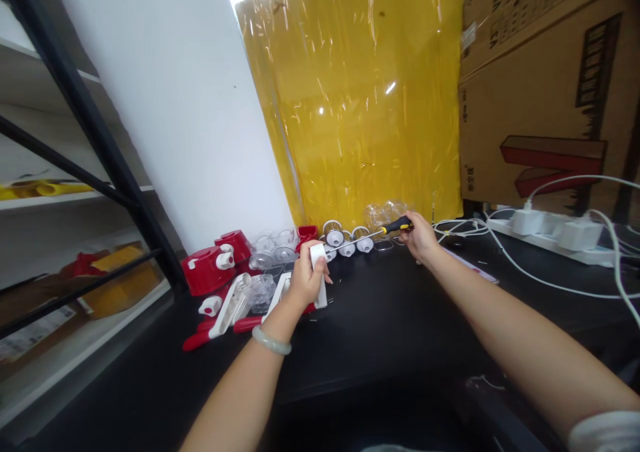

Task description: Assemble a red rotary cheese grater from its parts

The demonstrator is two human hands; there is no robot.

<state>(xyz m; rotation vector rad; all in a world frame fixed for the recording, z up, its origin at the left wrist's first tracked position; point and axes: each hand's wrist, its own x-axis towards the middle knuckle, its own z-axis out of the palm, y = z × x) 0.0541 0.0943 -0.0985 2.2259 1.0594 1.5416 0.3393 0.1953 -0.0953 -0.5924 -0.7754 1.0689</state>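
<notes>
My left hand [306,275] is closed around a white plastic handle part [319,265], held upright above the black table. In my right hand [420,239] is a screwdriver [396,225] with a black and yellow grip. Its long metal shaft points left, and the tip meets or lies close to the white part; I cannot tell whether it sits in a screw. Just behind the shaft stand several white and clear round cups with metal bands [362,240]. Left of my left hand lie white handles with red ends [233,309] and clear plastic pieces [261,293].
Red plastic housings [207,270] stand at the back left, near clear round lids [273,255]. A white power strip [555,232] with plugs and cables lies at the right, before a large cardboard box [545,92]. A yellow plastic curtain [360,105] hangs behind; a shelf rack [95,105] borders the left.
</notes>
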